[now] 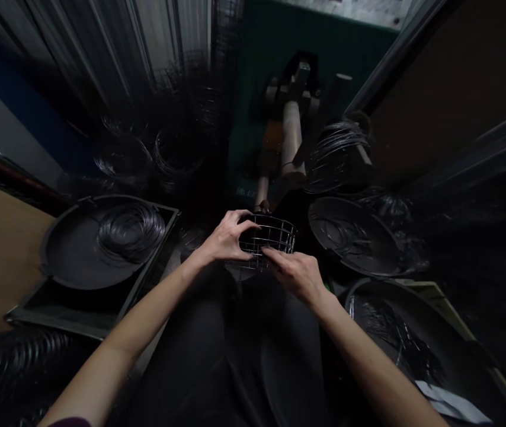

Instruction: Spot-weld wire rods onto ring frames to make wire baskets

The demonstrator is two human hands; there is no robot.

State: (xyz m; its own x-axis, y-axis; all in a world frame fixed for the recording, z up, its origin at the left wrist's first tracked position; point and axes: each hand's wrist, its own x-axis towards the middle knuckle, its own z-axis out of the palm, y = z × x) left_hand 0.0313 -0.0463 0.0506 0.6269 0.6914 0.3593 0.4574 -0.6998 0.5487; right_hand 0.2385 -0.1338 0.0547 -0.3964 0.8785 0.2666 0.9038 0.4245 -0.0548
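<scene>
A small round wire basket made of thin metal rings and crossing wires is held in front of my knees. My left hand grips its left side, fingers along the upper wires and thumb lower down. On the near right side, my right hand has its fingers closed on the wires. Just beyond the basket are the rod-like parts of a green machine, with a thick metal cylinder pointing toward me. The dim light hides the basket's underside.
On the left, a dark round tray bears a coil of metal rings. Two more dark trays stand to the right, one with wire pieces and a larger one nearer me. Wire rings hang beside the machine.
</scene>
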